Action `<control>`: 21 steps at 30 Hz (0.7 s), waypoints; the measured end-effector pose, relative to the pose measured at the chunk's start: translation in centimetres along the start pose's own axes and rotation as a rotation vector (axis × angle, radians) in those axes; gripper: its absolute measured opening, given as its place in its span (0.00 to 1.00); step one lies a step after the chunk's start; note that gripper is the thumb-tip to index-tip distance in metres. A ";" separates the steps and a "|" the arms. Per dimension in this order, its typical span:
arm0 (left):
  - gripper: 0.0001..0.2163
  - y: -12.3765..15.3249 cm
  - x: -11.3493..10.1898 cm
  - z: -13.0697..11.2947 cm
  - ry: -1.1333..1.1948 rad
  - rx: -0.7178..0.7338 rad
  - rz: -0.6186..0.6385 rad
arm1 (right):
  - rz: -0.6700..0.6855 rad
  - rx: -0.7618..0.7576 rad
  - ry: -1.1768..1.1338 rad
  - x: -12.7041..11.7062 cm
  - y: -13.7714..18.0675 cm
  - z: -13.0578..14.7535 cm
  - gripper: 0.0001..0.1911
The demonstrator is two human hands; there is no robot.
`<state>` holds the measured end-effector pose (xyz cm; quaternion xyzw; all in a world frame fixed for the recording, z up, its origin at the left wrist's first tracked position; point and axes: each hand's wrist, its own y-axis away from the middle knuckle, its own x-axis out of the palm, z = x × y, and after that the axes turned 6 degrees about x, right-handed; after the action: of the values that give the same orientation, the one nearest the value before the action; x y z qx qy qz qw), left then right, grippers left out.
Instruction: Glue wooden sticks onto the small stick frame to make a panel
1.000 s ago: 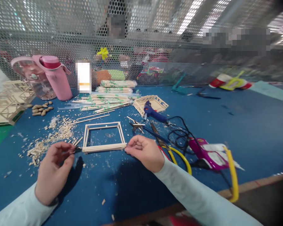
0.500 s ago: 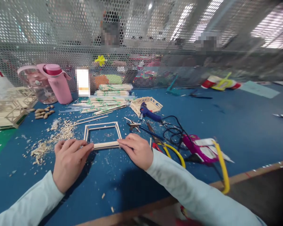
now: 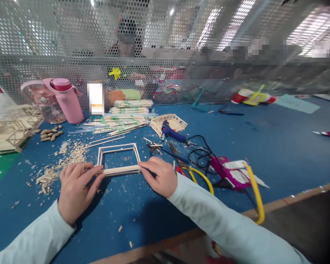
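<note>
A small rectangular frame of thin wooden sticks (image 3: 123, 170) lies on the blue tabletop in front of me, its near side built of several sticks laid together. My left hand (image 3: 76, 187) has thumb and forefinger around the near left corner. At the near right corner, my right hand (image 3: 160, 176) pinches the frame between thumb and fingertips. The fingers partly cover both corners. Left of the frame spreads a heap of cut stick scraps (image 3: 74, 156). A few loose sticks (image 3: 107, 141) lie just behind it.
Behind are packs of sticks (image 3: 132, 110), a blue glue gun (image 3: 173, 133) on a stick tray (image 3: 157, 126), and a pink bottle (image 3: 70, 106). To the right are yellow-handled scissors (image 3: 205, 178) and a magenta tool (image 3: 222, 168). Stick models (image 3: 8, 135) stand left; a perforated screen (image 3: 79, 44) rises behind.
My left thumb and forefinger have slid left along the near side to its corner and spread slightly. My right hand stays at the right corner. The view has shifted slightly.
</note>
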<state>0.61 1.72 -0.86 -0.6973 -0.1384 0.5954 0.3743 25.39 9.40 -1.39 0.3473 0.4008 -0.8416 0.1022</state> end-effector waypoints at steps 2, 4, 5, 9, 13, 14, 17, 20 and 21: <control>0.06 0.2 0.0 0.4 0.008 -0.022 0.006 | 0.003 0.001 -0.008 0.1 -0.1 -0.2 0.09; 0.06 0.2 0.1 0.6 0.016 -0.031 0.012 | 0.009 -0.002 -0.019 0.1 -0.1 -0.3 0.09; 0.06 0.3 0.2 0.7 0.017 -0.033 0.014 | 0.012 -0.004 -0.027 0.1 -0.1 -0.3 0.09; 0.10 0.5 0.2 0.7 0.094 -0.072 0.004 | 0.068 0.067 -0.090 -0.1 0.1 -0.3 0.12; 0.24 1.2 0.0 0.5 0.295 -0.343 0.077 | 0.160 0.326 -0.190 0.2 0.3 0.0 0.28; 0.25 1.4 0.0 0.4 0.340 -0.411 0.117 | 0.179 0.377 -0.211 0.4 0.3 0.1 0.29; 0.26 1.5 0.1 0.3 0.460 -0.560 0.198 | 0.199 0.497 -0.301 0.7 -0.2 0.3 0.24; 0.26 0.7 0.2 -0.1 0.619 -0.675 0.144 | 0.139 0.587 -0.473 0.6 -0.9 0.5 0.19; 0.27 0.4 0.1 -0.2 0.681 -0.708 0.106 | 0.112 0.608 -0.538 0.4 -1.2 0.5 0.19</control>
<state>0.77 1.46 -1.22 -0.9427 -0.1662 0.2684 0.1077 24.27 9.81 -0.74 0.1507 0.0732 -0.9757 0.1415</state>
